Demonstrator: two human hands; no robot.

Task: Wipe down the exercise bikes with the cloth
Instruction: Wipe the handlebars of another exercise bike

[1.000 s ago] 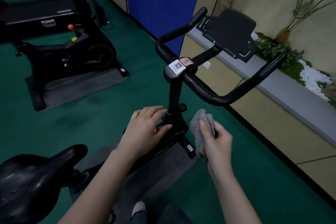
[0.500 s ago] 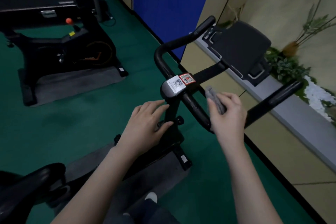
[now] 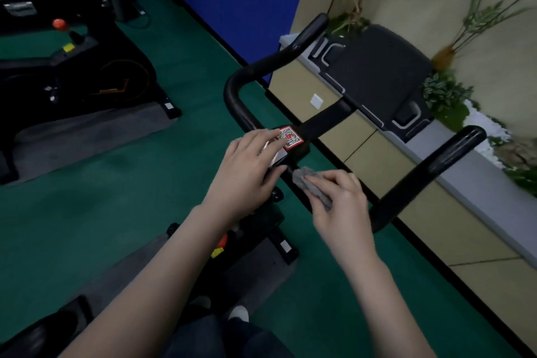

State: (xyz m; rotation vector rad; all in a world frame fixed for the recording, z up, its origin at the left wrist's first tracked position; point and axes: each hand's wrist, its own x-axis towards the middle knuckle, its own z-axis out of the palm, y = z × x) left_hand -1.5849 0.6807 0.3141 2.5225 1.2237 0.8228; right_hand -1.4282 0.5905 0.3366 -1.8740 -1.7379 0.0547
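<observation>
- We stand at the exercise bike (image 3: 270,221) at centre frame; a second bike (image 3: 87,78) waits in the upper left, well apart.
- We see the handlebar (image 3: 412,180) curving through the middle, its near section under our hands, so it is likely the surface being wiped.
- We lay our left hand (image 3: 247,171) with straight fingers on the clamp with its QR labels (image 3: 289,136), probably to steady the bar.
- We curl our right hand (image 3: 343,206) around the grey cloth (image 3: 311,186), pressing it onto the bar just right of the clamp.
</observation>
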